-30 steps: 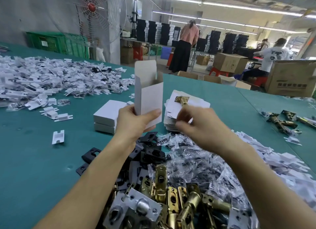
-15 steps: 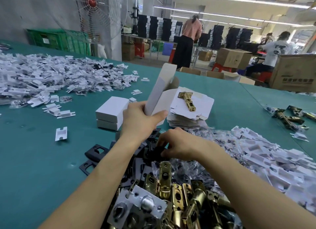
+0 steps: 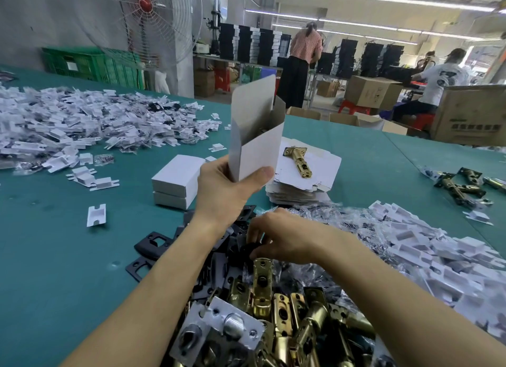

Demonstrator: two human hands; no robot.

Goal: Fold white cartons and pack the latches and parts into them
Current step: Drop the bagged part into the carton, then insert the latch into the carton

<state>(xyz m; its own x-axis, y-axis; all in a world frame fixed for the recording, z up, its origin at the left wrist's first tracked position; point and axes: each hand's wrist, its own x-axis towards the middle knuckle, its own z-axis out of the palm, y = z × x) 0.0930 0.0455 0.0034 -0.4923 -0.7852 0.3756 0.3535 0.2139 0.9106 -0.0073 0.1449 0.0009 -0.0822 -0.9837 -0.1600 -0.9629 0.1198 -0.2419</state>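
Worked at a wide teal table, with a fan and green crates beyond its far edge. Looked across a broad heap of white inserts at far left, well apart from both hands, and another spread of inserts mixed with clear bags at right, running up to the right forearm. Leaned over a pile of brass latches nearest the camera, among them a silver plate. Held a white carton upright above the table in the left hand, with thumb laid across the front panel, fingers wrapped behind, top flap raised and mouth open. Had it just in front of a stack of flat cartons, itself topped by a single latch lying loose. Had two closed boxes, one on the other, just left of that hand. Reached down with the right hand into black plates beside the latches, fingers curled and pinching a black part, too hidden to name more closely.
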